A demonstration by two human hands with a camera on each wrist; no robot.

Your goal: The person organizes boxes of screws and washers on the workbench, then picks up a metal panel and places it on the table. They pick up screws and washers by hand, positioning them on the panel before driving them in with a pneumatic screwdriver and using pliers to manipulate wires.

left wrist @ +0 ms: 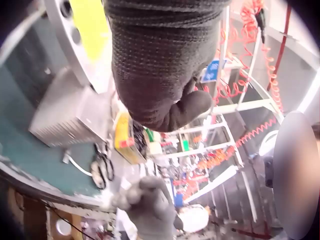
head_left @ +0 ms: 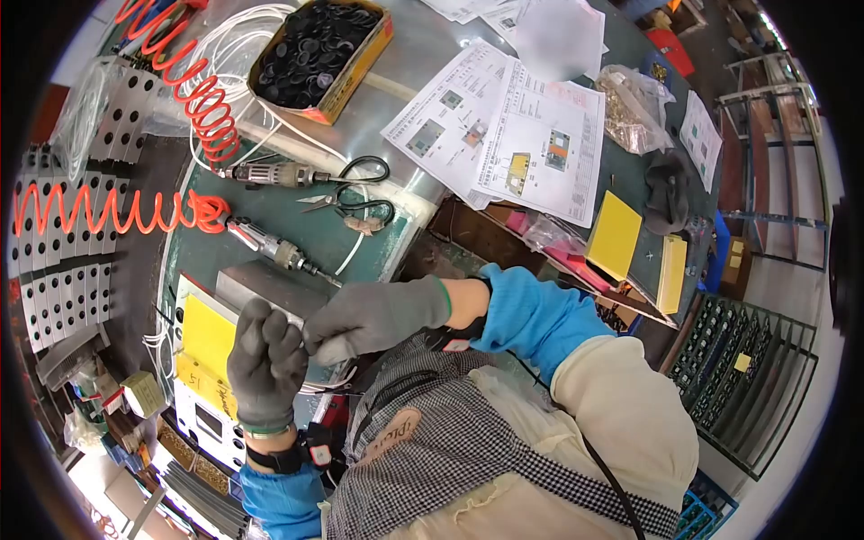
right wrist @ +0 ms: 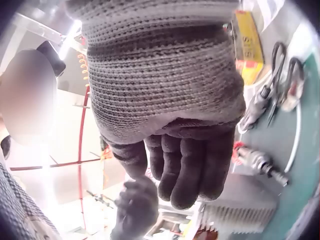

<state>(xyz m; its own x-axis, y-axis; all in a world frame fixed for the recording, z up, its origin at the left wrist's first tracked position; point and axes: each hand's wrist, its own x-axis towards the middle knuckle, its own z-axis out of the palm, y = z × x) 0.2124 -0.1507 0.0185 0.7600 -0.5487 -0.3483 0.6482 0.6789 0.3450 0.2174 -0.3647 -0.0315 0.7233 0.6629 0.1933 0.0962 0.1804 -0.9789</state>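
On my feed, the left grip (head_left: 265,364) is curled into a fist, with nothing showing in it. The right grip (head_left: 382,315) has bent fingers close beside it; I cannot tell whether they pinch anything. I see the grey metal part (head_left: 256,290) on the worktop (head_left: 202,256) just beyond both, with the nearer pneumatic driver (head_left: 270,246) behind it.

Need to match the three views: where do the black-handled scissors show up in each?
Head: scissors, just above and left of centre, near the air tools.
Left wrist: lower left, at.
Right wrist: upper right, at.
Shared landmark: the yellow-sided box, above the scissors in the head view, to their upper right in left wrist, left in right wrist.
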